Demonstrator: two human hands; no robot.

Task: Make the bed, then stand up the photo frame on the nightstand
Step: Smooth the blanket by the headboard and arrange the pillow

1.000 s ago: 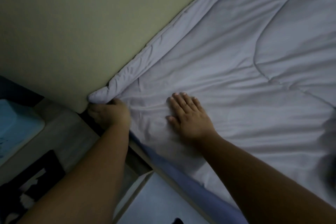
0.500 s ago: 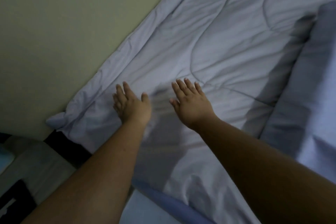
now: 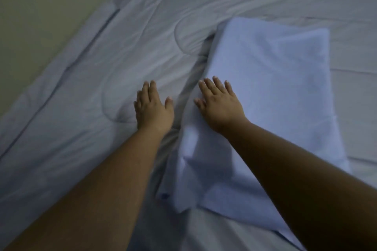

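A pale grey quilted cover (image 3: 114, 63) lies spread over the bed, with soft creases running across it. My left hand (image 3: 154, 108) rests flat on it, palm down, fingers apart. A light blue pillow (image 3: 271, 91) lies on the cover to the right. My right hand (image 3: 221, 106) lies flat on the pillow's near left edge, fingers spread. Neither hand holds anything. The photo frame and the nightstand are out of view.
A beige wall (image 3: 40, 14) runs along the far left side of the bed, where the cover's edge (image 3: 67, 63) meets it. More of the grey cover stretches to the right beyond the pillow.
My left hand let go of the cover's corner by the wall and now lies flat. Both hands and the view have shifted right along the bed. The pillow came into view and the nightstand left it.
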